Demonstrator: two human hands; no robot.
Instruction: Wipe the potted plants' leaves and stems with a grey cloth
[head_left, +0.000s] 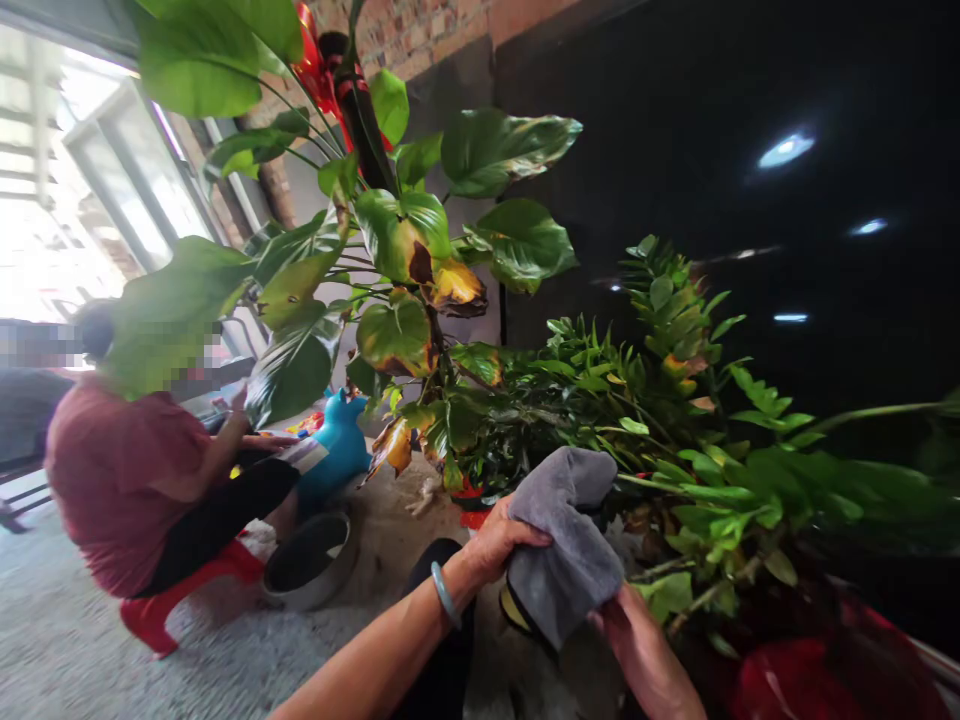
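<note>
A grey cloth (562, 530) hangs between my two hands, low in the middle of the head view. My left hand (501, 540) grips its left edge, thumb lying over the fabric, and a pale bangle circles that wrist. On the lower right side, my right hand (619, 620) is closed on the cloth, its fingers mostly hidden behind the folds. Just beyond the cloth stand leafy green plants (570, 400). A tall plant with broad leaves, some yellow and brown (401, 335), rises in front of me.
At left a person in a pink shirt (124, 480) sits on a red stool (161, 605). Near them are a grey basin (330, 575) and a blue animal-shaped toy (341, 445). A dark glossy panel (675, 130) stands behind the plants. A red pot (810, 680) is at lower right.
</note>
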